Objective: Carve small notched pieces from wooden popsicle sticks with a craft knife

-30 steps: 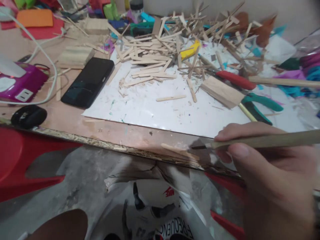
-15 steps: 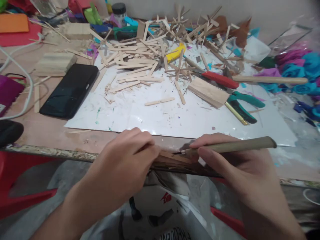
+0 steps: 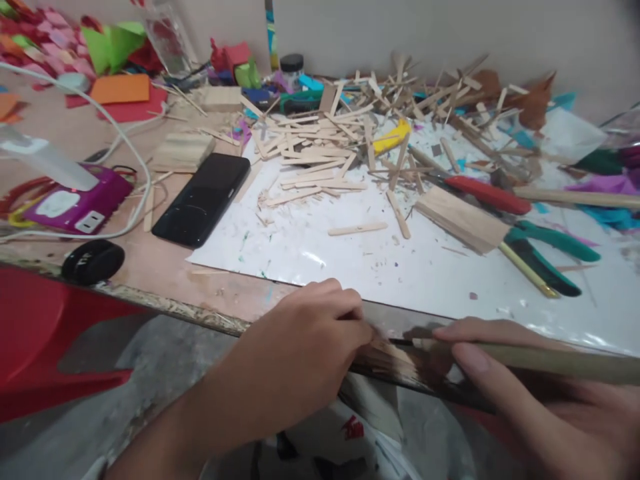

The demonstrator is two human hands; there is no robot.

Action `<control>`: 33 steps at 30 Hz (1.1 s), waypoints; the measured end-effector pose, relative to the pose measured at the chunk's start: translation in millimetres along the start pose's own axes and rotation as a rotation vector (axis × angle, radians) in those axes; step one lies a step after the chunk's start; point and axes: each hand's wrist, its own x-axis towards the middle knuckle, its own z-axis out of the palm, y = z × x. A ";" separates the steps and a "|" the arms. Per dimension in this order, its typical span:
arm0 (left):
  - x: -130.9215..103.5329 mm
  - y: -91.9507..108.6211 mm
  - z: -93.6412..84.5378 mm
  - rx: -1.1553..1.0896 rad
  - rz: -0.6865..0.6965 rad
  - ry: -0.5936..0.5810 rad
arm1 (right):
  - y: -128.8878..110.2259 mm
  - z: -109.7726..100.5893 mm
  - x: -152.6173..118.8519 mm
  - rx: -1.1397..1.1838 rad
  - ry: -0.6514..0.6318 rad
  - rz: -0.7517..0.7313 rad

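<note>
Slim tool (image 3: 560, 361) and wood strip (image 3: 393, 355) share table's front edge

At the front edge of a cluttered table (image 3: 240, 293), a person's right hand (image 3: 540, 393) pinches the slim tool between thumb and fingers, its handle lying almost level and its narrow dark tip pointing toward the wood strip. The left hand (image 3: 310, 347) is palm down, fingers bunched together over the strip's near end; its fingertips are hidden, so how firmly that grip is closed cannot be told. Whether the tip touches the strip is also unclear. Beyond the hands, a white sheet (image 3: 300, 250) carries a heap of flat wooden sticks (image 3: 320, 140), one lone stick (image 3: 357, 229), a wood block (image 3: 463, 219) and teal-handled pliers (image 3: 555, 243), with a red-handled tool (image 3: 487, 193) just behind the block. A black phone (image 3: 203, 200) lies at the sheet's left side, near a purple power adapter (image 3: 83, 203) and a rounded black object (image 3: 93, 262)
</note>
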 end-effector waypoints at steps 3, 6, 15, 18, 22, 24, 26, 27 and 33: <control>-0.3 1.1 2.8 0.006 -0.012 -0.006 | -4.4 -0.6 1.5 -0.067 0.004 -0.082; -0.6 2.0 4.4 -0.031 -0.006 0.034 | -6.6 -1.4 1.1 -0.119 0.030 -0.121; -4.4 -6.6 12.9 0.090 0.157 0.148 | -5.6 -3.9 -1.0 -0.184 0.018 -0.239; -5.1 -4.3 7.5 0.036 0.159 0.172 | -8.3 -6.0 0.9 -0.123 -0.046 -0.220; -3.1 0.7 2.7 0.001 0.123 0.164 | -7.8 -9.2 1.5 -0.061 -0.098 -0.182; -2.5 2.6 2.7 0.024 0.098 0.151 | -6.3 -9.7 0.4 -0.067 -0.131 -0.169; -3.0 3.7 2.3 0.024 0.088 0.173 | -5.6 -9.5 -1.1 -0.077 -0.163 -0.177; -3.5 4.1 1.7 0.011 0.078 0.202 | -5.7 -9.4 -1.9 -0.083 -0.171 -0.186; -5.1 9.2 3.7 0.064 0.005 0.548 | -6.5 -11.2 -2.9 -0.074 -0.224 -0.360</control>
